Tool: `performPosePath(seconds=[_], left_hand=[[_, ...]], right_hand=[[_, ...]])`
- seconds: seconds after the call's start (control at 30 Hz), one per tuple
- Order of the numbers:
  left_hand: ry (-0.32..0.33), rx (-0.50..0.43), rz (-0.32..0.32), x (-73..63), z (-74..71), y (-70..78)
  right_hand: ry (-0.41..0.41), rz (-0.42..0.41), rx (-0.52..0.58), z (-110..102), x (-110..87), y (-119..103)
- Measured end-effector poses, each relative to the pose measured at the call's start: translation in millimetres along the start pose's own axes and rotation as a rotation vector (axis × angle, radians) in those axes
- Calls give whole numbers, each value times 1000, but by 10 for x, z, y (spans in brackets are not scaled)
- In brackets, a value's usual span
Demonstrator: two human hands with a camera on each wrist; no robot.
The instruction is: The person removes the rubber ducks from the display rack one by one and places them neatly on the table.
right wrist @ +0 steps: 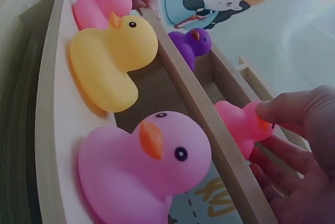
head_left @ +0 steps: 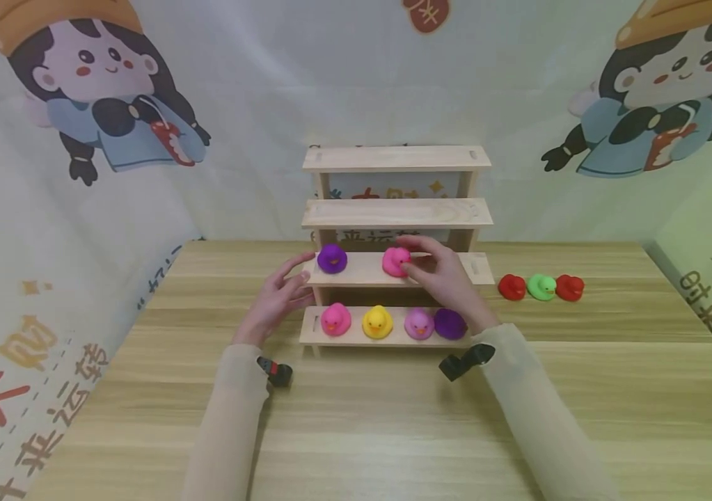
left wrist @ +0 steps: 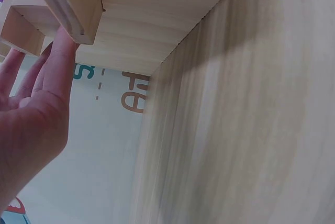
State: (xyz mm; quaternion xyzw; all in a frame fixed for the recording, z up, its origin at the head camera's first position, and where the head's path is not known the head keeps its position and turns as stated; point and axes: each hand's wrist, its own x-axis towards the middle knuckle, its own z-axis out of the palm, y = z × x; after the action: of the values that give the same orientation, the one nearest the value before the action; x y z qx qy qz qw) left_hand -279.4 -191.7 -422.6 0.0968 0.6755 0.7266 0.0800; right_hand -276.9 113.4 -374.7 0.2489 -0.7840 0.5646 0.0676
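My right hand [head_left: 440, 268] pinches a pink rubber duck [head_left: 396, 261] between thumb and fingers at the second step from the bottom of a wooden tiered shelf [head_left: 396, 213]. In the right wrist view the thumb lies against the head of this pink duck [right wrist: 238, 124]. A purple duck [head_left: 332, 259] sits at the left of the same step. My left hand [head_left: 277, 299] is at the shelf's left end, its extended fingers against the wood; the left wrist view shows the fingers [left wrist: 57, 72] beside a board end.
On the bottom step stand a pink duck [head_left: 335, 319], a yellow duck [head_left: 377, 322], a light purple duck [head_left: 419, 323] and a dark purple duck [head_left: 450, 324]. Right of the shelf, a green duck [head_left: 541, 287] sits between two red ducks [head_left: 511, 287] on the table [head_left: 368, 431].
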Motion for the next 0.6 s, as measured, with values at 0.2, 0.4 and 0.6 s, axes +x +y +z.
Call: performPosePath(seconds=[0.2, 0.4, 0.6], left_hand=[[-7, -3, 9, -3, -5, -3], [-11, 2, 17, -1, -14, -23], [-2, 0, 5, 0, -4, -9]], right_hand=[[9, 43, -42, 9, 12, 1], [47, 35, -86, 11, -10, -10], [65, 22, -75, 2, -27, -17]])
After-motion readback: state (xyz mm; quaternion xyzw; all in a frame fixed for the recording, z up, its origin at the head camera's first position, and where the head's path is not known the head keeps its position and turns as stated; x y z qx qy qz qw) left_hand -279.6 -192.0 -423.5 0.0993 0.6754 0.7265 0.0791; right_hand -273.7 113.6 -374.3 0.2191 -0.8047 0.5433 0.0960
